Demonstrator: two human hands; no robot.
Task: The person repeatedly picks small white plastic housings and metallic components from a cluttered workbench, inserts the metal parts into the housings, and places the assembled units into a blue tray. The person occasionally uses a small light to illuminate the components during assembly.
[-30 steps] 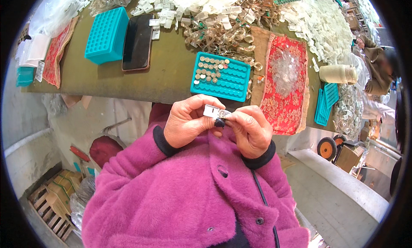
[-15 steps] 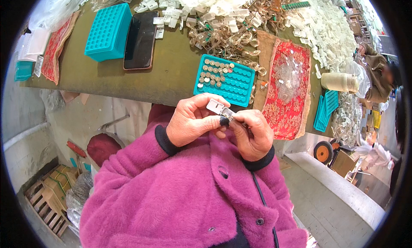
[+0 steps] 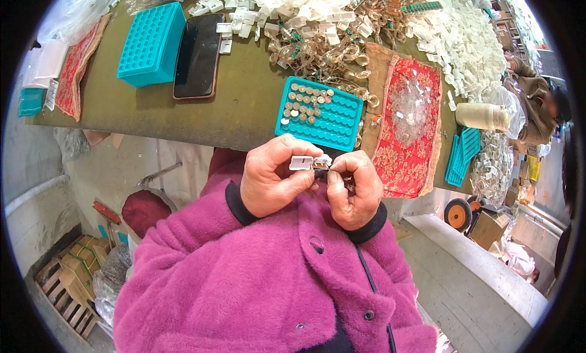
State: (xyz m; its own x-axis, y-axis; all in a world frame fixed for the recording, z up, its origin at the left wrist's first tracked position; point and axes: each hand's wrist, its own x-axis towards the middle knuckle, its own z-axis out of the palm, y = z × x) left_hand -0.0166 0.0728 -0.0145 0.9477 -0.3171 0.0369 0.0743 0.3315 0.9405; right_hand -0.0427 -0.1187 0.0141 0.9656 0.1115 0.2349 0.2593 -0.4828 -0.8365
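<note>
Tilted half a second ago, the small white plastic case (image 3: 300, 163) has now swung nearly level between the hands on my feed. I see the left hand (image 3: 273, 177) pinching it between thumb and forefinger, out in front of the chest and just off the near edge of the table (image 3: 238, 112). On its left side is a flat, pale rectangular face with a narrow dark slot; on its right side is an open part with whitish edges and a brownish strip inside. Something dark sits just beneath; I cannot tell whether it belongs to the case. The right hand (image 3: 355, 191) has its thumb and forefinger bent in at that right end, but whether they grip it or merely press, I cannot tell. Beyond the hands I have a teal tray (image 3: 343, 119) partly filled with round, mostly silvery discs (image 3: 306, 99), and a red patterned cloth (image 3: 403, 163) to its right.
</note>
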